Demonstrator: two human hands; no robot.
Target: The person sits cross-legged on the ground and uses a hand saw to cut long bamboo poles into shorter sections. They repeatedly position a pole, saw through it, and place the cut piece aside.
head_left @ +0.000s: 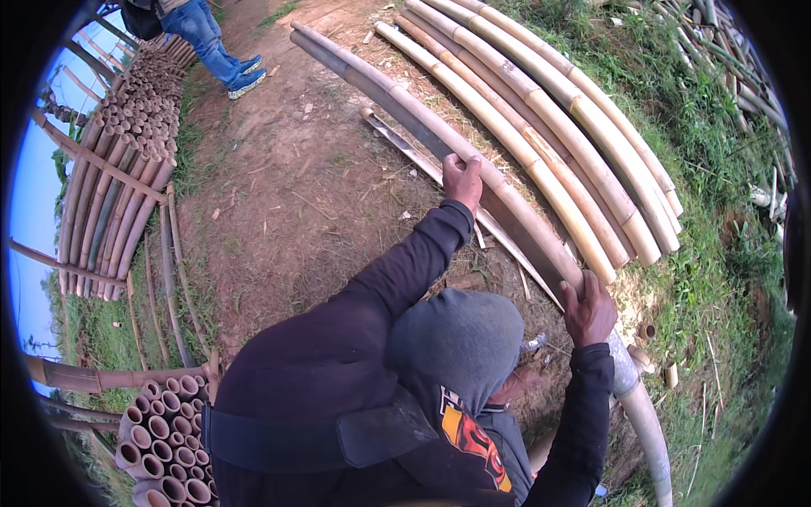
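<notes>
A long brown bamboo pole (pixel 515 211) slants from the upper left down toward my right hand, its left side dark. My left hand (pixel 463 179) is closed on its edge around the middle, thumb on top. Lower down, my right hand (pixel 589 311) grips the pole near its lower part, the thumb lying over it. Beyond that hand a greyish bamboo length (pixel 646 431) runs to the lower edge; whether it is the same pole I cannot tell. A thin split bamboo strip (pixel 405 145) lies on the ground left of the pole.
Several pale bamboo poles (pixel 541 106) lie side by side to the right. Stacked bamboo (pixel 127 169) rests on a rack at left, with more cut bamboo (pixel 169 439) below it. A person in jeans (pixel 198 38) stands at upper left. Rounded grey cloth (pixel 456 346) shows between my arms.
</notes>
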